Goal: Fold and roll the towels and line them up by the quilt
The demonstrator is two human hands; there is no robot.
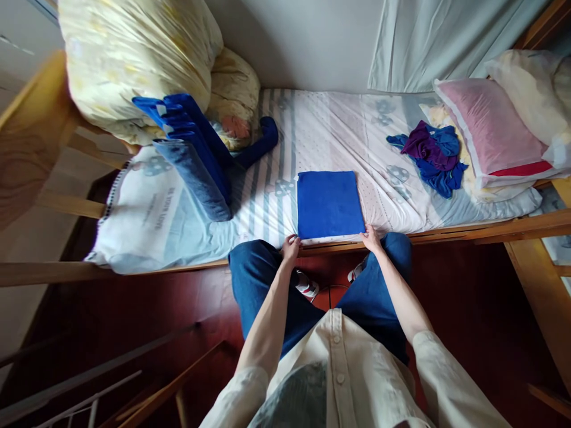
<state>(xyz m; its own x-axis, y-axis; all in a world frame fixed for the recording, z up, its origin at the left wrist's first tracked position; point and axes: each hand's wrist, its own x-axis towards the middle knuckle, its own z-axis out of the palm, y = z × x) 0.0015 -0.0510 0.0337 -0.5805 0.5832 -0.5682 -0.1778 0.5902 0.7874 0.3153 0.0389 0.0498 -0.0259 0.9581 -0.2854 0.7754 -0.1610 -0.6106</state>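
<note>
A blue cloth (330, 203) lies flat as a near square on the bed (330, 131), close to its front edge. My left hand (291, 246) pinches the cloth's near left corner. At the near right corner, my right hand (371, 239) has its fingers closed on the cloth. Left of it stands a row of folded blue cloths (196, 137), with a rolled grey-blue cloth (194, 178) leaning along their near side. A crumpled heap of blue and purple cloth (432, 151) rests on the right part of the bed.
Yellow bedding (143, 59) is piled at the back left. A pink pillow (495, 128) lies at the right end, below a pale curtain (437, 41). The wooden bed rail (491, 230) runs along the front edge. Wooden bars stand at the left.
</note>
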